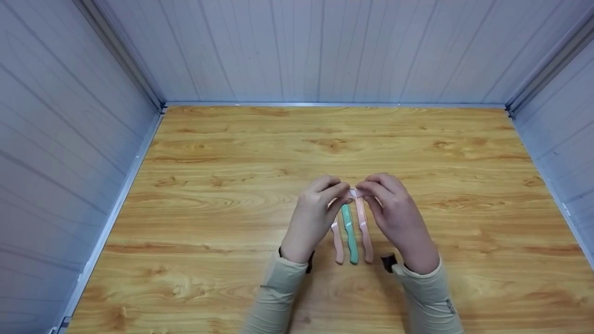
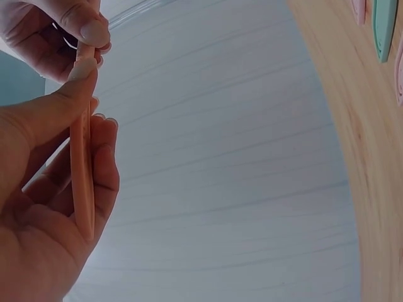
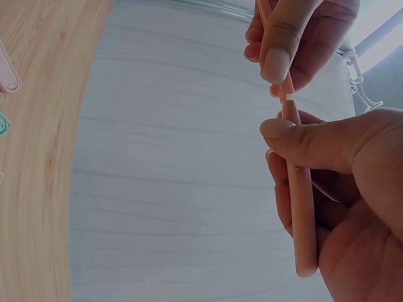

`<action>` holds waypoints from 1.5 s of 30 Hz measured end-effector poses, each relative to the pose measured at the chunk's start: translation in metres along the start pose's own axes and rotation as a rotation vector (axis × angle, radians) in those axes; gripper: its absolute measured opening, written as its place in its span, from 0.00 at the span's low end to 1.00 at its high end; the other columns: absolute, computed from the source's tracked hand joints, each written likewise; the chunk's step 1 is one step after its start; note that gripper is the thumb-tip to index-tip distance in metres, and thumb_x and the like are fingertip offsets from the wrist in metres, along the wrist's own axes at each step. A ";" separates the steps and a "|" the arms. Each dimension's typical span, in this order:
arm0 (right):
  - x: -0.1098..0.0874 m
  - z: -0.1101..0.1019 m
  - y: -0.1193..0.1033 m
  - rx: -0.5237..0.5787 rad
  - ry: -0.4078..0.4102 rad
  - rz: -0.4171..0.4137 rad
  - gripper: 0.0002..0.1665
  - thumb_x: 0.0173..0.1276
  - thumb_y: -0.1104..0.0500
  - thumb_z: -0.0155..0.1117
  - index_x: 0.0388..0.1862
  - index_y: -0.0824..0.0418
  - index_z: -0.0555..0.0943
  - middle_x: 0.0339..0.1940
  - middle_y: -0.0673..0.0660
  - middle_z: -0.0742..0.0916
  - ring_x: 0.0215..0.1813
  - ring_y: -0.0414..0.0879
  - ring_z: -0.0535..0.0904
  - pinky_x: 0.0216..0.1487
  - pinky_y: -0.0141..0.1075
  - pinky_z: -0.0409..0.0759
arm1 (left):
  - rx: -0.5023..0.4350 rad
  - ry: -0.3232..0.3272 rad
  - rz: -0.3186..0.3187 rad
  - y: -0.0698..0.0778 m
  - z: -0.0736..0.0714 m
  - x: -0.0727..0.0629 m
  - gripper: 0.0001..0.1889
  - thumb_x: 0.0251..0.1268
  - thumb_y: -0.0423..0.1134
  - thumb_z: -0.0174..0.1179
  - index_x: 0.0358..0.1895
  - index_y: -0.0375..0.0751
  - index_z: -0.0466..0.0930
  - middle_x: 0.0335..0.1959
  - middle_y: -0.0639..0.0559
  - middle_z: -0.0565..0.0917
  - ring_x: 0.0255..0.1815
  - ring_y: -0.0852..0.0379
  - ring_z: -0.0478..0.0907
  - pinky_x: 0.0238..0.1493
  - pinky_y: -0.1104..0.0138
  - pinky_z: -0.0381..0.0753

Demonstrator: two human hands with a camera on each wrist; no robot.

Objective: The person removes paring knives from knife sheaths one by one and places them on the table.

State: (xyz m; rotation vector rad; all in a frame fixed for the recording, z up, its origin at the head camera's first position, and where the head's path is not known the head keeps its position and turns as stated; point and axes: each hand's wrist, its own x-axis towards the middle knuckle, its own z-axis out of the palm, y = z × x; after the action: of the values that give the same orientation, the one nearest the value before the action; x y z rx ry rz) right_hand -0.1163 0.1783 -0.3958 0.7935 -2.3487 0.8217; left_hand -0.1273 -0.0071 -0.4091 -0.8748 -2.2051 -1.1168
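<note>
Left hand [image 1: 312,221] and right hand [image 1: 400,219], raised together just above the middle of the wooden table [image 1: 222,153], nearer its front edge than its back edge. Each hand grasps a slim pink stick: the left wrist view shows one pink stick [image 2: 82,176] lying along the left palm, thumb pressed on its upper end; the right wrist view shows a second pink stick [image 3: 301,207] held the same way in the right hand. The fingertips of the two hands meet at the sticks' upper ends, where a small pale tip [image 1: 353,192] shows between them. Whether the two sticks are joined there cannot be told. Below the hands, a green stick [image 1: 350,236] lies on the table, pointing toward the front edge; the pink lengths at either side of it may be the held sticks or others. Working at the tips probably goes best with both thumbs kept close to the ends, so the thin sticks do not flex or twist.
</note>
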 end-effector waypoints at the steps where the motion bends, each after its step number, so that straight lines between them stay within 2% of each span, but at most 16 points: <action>1: 0.000 0.000 0.000 -0.002 -0.002 0.002 0.09 0.60 0.71 0.67 0.40 0.67 0.84 0.40 0.57 0.81 0.43 0.48 0.77 0.43 0.36 0.77 | 0.002 0.001 -0.002 0.000 0.000 0.000 0.06 0.60 0.34 0.65 0.39 0.37 0.85 0.37 0.51 0.78 0.37 0.61 0.76 0.38 0.76 0.75; 12: 0.001 0.000 0.002 0.001 0.008 -0.021 0.09 0.59 0.72 0.67 0.39 0.67 0.84 0.39 0.57 0.81 0.42 0.48 0.77 0.43 0.36 0.77 | 0.010 -0.006 -0.014 0.001 0.001 0.000 0.07 0.61 0.34 0.64 0.41 0.36 0.85 0.38 0.51 0.78 0.39 0.61 0.77 0.39 0.77 0.75; 22: 0.000 -0.002 0.002 -0.014 0.002 -0.020 0.08 0.60 0.71 0.67 0.40 0.67 0.84 0.39 0.57 0.81 0.42 0.48 0.77 0.42 0.36 0.77 | 0.029 -0.003 0.006 0.000 0.002 0.000 0.07 0.63 0.34 0.63 0.41 0.37 0.85 0.38 0.51 0.78 0.40 0.59 0.75 0.41 0.75 0.75; 26: 0.000 -0.001 0.000 -0.021 0.018 -0.001 0.09 0.59 0.71 0.67 0.40 0.67 0.83 0.40 0.57 0.81 0.43 0.48 0.77 0.43 0.37 0.77 | 0.077 -0.002 0.027 0.001 0.004 0.000 0.08 0.64 0.35 0.62 0.43 0.37 0.84 0.39 0.51 0.77 0.42 0.56 0.74 0.43 0.71 0.75; 34: 0.000 0.004 -0.005 -0.033 0.070 0.005 0.08 0.61 0.72 0.65 0.40 0.66 0.83 0.38 0.56 0.81 0.41 0.48 0.76 0.44 0.38 0.74 | 0.232 -0.008 0.065 0.003 0.006 0.000 0.07 0.67 0.34 0.58 0.45 0.40 0.83 0.40 0.50 0.75 0.41 0.54 0.73 0.47 0.66 0.73; 45: 0.002 0.010 -0.011 -0.062 0.129 0.024 0.07 0.63 0.71 0.64 0.39 0.67 0.84 0.36 0.58 0.80 0.40 0.52 0.75 0.46 0.42 0.73 | 0.276 0.037 0.078 0.003 0.007 0.000 0.09 0.68 0.33 0.57 0.47 0.40 0.84 0.41 0.49 0.77 0.42 0.54 0.74 0.48 0.65 0.73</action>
State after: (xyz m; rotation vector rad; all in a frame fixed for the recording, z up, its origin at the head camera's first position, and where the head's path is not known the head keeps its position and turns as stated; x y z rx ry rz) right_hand -0.1130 0.1635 -0.3967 0.6675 -2.2624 0.7825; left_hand -0.1263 0.0004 -0.4114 -0.8048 -2.2074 -0.7624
